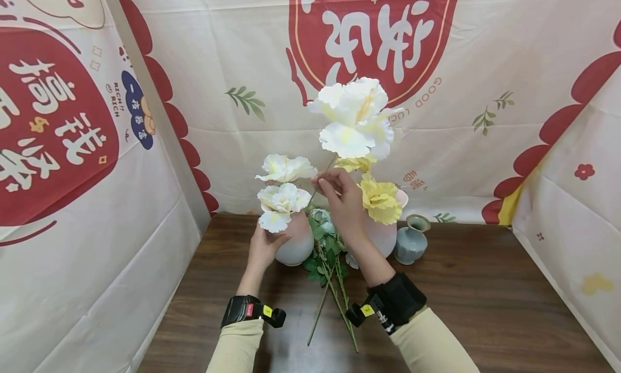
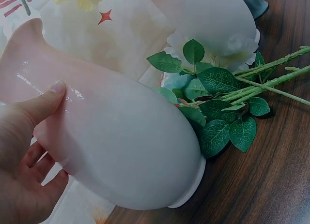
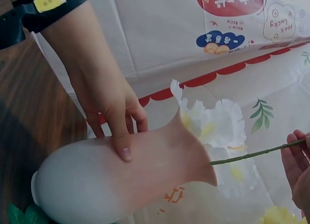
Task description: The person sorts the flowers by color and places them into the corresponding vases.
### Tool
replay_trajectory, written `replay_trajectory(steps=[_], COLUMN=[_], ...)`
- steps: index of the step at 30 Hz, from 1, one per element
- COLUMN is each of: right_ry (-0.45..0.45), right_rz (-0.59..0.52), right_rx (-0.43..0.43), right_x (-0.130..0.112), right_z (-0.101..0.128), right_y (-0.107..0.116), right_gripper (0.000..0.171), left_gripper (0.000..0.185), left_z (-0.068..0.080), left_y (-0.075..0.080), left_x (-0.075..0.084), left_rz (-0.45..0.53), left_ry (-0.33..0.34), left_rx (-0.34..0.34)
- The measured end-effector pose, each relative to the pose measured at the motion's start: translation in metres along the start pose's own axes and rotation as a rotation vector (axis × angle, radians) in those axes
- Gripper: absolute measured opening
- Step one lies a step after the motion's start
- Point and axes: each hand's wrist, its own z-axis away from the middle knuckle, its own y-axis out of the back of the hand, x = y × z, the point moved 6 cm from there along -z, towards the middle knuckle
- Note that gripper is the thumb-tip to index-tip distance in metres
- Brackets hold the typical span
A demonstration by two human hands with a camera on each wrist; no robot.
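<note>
I see the left hand (image 1: 263, 247) grasping the left vase (image 1: 296, 244) by its neck; the right hand (image 1: 344, 201) pinches a white flower (image 1: 356, 121) by its stem (image 3: 256, 155) above the mouth.

Two white flowers (image 1: 285, 200) above the left grip (image 1: 264, 246); one larger white flower (image 1: 351, 122) and two yellow flowers (image 1: 380, 200) by the right grip (image 1: 345, 203); three vases (image 1: 296, 246).

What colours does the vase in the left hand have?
The vase is pink above, fading to whitish below; clearest in left wrist view.
</note>
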Motion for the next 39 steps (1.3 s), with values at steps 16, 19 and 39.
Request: replay_trajectory(steps=[16,19,39], right_ry=[0.058,0.044,-0.009], right_rz=[0.097,0.128,0.224], right_rx=[0.016,-0.005,-0.053], right_x=[0.018,0.02,0.026], right_z=[-0.013,-0.014,-0.027], right_y=[-0.011,-0.015,-0.037], right_gripper=[0.01,0.01,0.013], left_gripper=[0.074,0.073,0.068], left_z=[0.001,0.0,-0.001], left_y=[0.0,0.0,0.0], left_x=[-0.002,-0.002,-0.001], left_rz=[0.009,0.015,0.039], left_ry=[-0.007,-0.005,0.004], left_rx=[0.004,0.0,0.0])
